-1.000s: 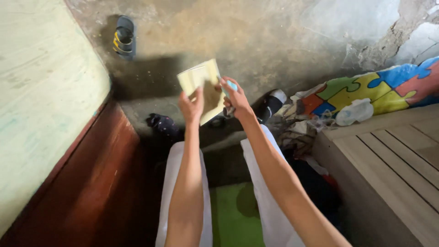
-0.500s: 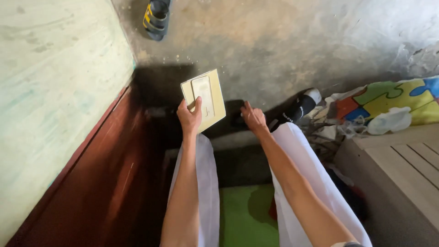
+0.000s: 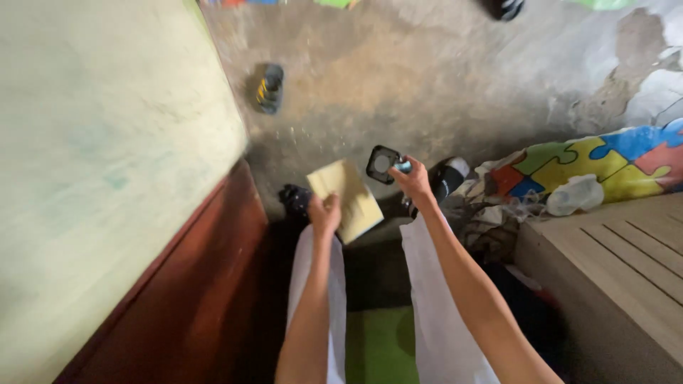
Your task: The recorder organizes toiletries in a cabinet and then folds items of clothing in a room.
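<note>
Up front, left hand [image 3: 326, 211] clamped on the near edge of a pale yellow flat card [image 3: 346, 198], thumb over its face, card tilted and fanning away beyond the knuckles. Just to the right of it, right hand [image 3: 413, 180] pinching a small black square frame [image 3: 383, 163] with a round pale opening; frame sticking out left of the fingertips, nearly touching the card's far corner but apart from it. Something small and light blue [image 3: 404, 166] tucked against the right fingers, too blurred to identify. Below both wrists, bare forearms running back over white trouser legs [image 3: 434, 299], with a green mat [image 3: 380, 345] between them. Just beyond the left hand, a dark bundle [image 3: 294, 200] on the floor, partly hidden by the card. Just past the right hand, a black and white shoe [image 3: 447, 178]. Farther right of that hand, a heap of crumpled cloth [image 3: 491, 220], a jigsaw-pattern cushion in bright colours [image 3: 597, 160], a clear plastic bag [image 3: 575, 193] lying against it, and a slatted wooden platform [image 3: 619, 249]. Well beyond the left hand, a black and yellow sandal [image 3: 270, 87] on the bare concrete floor [image 3: 441, 78]. Left of the left arm, a reddish-brown wooden panel [image 3: 192, 284] under a pale green wall [image 3: 107, 163].
</note>
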